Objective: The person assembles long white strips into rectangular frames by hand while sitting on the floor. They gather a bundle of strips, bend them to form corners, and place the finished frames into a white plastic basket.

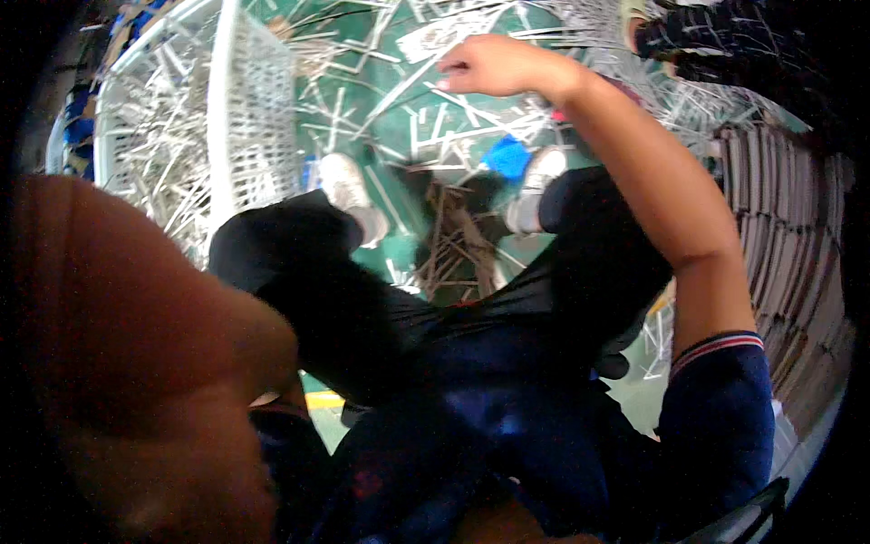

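Observation:
My right arm stretches forward from the right, and my right hand (503,68) is over the littered floor at the top middle. Its fingers are loosely bent, with a gap between finger and thumb, and I see nothing held in it. Beneath and beside it are thin white strips (399,102) and a flat white piece (444,38). My left arm (154,299) is bent very close to the camera, dark and blurred at the lower left; its hand does not show.
A white perforated plastic crate (217,109) full of strips stands at the left. Strips litter the green floor (362,100) around my shoes, with a blue scrap (506,158) between them. Stacked grey-brown sheets (770,208) rise at the right. Another person's dark-clothed leg (698,41) shows top right.

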